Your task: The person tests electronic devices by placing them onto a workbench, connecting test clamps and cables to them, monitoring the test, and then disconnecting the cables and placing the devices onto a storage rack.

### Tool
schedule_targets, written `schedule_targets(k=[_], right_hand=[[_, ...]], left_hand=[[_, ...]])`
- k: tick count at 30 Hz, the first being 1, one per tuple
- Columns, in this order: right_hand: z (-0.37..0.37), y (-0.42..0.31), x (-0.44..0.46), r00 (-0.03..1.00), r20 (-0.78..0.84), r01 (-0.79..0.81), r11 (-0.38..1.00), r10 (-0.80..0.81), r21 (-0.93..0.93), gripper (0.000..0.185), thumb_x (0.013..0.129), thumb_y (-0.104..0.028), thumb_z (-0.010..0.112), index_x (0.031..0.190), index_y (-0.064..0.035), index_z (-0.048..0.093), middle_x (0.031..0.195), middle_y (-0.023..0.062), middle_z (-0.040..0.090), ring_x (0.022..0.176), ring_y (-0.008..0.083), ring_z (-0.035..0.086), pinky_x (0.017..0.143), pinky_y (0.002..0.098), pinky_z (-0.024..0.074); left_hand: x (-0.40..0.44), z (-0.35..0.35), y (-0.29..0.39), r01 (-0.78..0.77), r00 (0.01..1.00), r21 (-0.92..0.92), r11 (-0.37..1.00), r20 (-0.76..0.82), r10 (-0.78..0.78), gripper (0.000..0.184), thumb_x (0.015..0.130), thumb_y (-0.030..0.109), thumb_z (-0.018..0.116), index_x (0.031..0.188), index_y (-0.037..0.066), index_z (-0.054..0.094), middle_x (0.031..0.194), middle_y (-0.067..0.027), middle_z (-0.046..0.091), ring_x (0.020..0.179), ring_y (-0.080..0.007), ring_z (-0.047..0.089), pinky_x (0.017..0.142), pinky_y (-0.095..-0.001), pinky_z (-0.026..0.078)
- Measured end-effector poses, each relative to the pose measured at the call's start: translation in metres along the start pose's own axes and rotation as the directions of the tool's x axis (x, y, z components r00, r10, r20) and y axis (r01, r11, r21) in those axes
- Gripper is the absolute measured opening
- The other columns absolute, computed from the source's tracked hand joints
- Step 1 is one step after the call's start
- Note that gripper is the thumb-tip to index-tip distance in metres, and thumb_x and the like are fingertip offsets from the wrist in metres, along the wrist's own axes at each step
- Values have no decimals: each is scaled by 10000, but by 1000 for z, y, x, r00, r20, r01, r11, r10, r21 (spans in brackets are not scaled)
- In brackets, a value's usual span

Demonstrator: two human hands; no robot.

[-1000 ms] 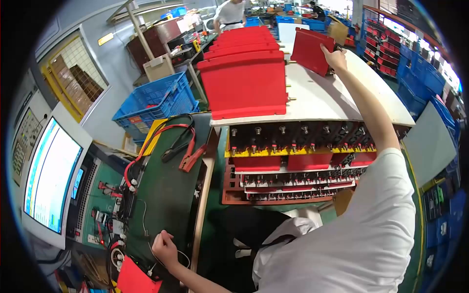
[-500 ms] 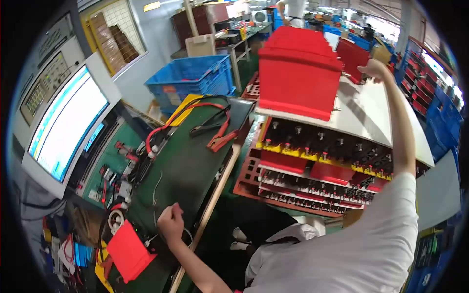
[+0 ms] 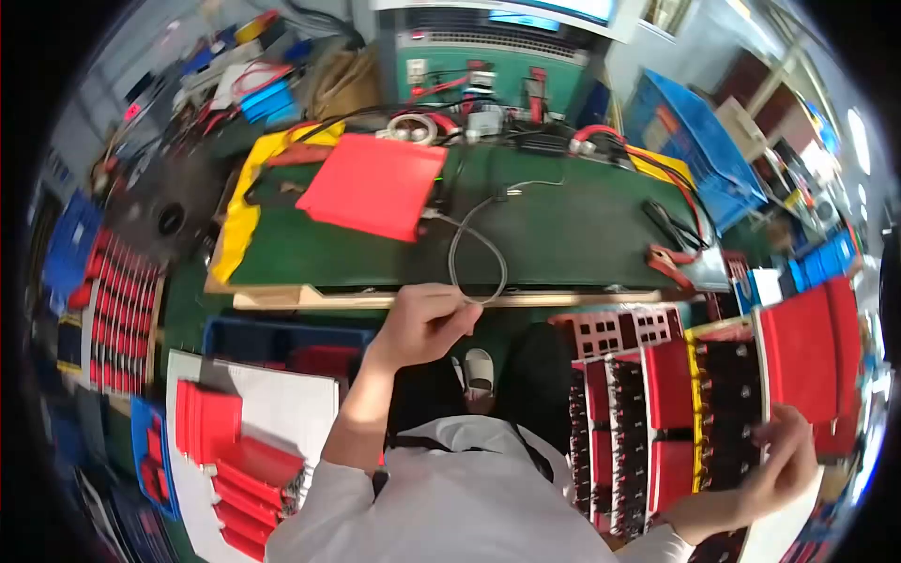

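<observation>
My left hand (image 3: 427, 326) is closed, thumb against the curled fingers, at the front edge of the green-topped bench (image 3: 572, 249). Its fingertips meet the bottom of a thin grey cable loop (image 3: 503, 267); whether they grip the cable or something small is hidden. A red plastic panel (image 3: 375, 186) lies on the bench behind this hand. My right hand (image 3: 784, 462) is low on the right, slightly blurred. Its fingers look loosely apart, with nothing visible in them. It is just below a large red case (image 3: 802, 342), beside the rack of black parts with silver posts (image 3: 727, 394).
Red and black clamp leads (image 3: 671, 263) lie at the bench's right end. A blue crate (image 3: 694, 141) stands beyond. At left, red parts (image 3: 249, 460) rest on a white board (image 3: 314, 399). A dark blue bin (image 3: 282, 338) sits under the bench edge.
My view has swung left, from the red case and rack to the bench. My right arm, stretched out over the white surface before, is now bent and nearer my body. My left hand stays closed.
</observation>
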State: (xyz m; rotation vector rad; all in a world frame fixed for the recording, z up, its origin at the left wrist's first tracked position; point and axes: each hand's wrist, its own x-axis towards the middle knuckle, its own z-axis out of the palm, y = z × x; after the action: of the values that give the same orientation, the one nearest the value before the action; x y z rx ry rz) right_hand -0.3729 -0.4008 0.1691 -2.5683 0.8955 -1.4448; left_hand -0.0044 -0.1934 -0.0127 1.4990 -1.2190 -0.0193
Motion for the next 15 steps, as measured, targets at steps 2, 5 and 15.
schedule_targets(k=[2,5,15], right_hand=[[60,-1,20,983,181,5,995,-23,103,369,1122,-220,550,965,48,751,676,28,591,607,59,476,558,263,339],[158,30,39,923,384,-132,966,38,222,334,1104,-197,598,964,77,729,663,41,565,624,59,455,558,284,321],[376,109,8,794,558,116,961,-240,249,473,1087,-398,605,904,32,675,673,146,613,603,189,562,606,389,451]], left_hand=[[-36,-27,13,125,990,82,989,-75,-119,294,961,34,703,671,24,655,634,-72,626,546,-190,573,514,-339,400],[-104,-65,4,443,888,252,860,-253,-383,326,1014,155,699,717,22,686,644,-108,612,551,-207,572,533,-346,417],[-379,-150,34,912,75,167,-375,-966,-246,447,1015,406,617,1139,-23,611,935,-250,745,907,-442,744,780,-572,585]])
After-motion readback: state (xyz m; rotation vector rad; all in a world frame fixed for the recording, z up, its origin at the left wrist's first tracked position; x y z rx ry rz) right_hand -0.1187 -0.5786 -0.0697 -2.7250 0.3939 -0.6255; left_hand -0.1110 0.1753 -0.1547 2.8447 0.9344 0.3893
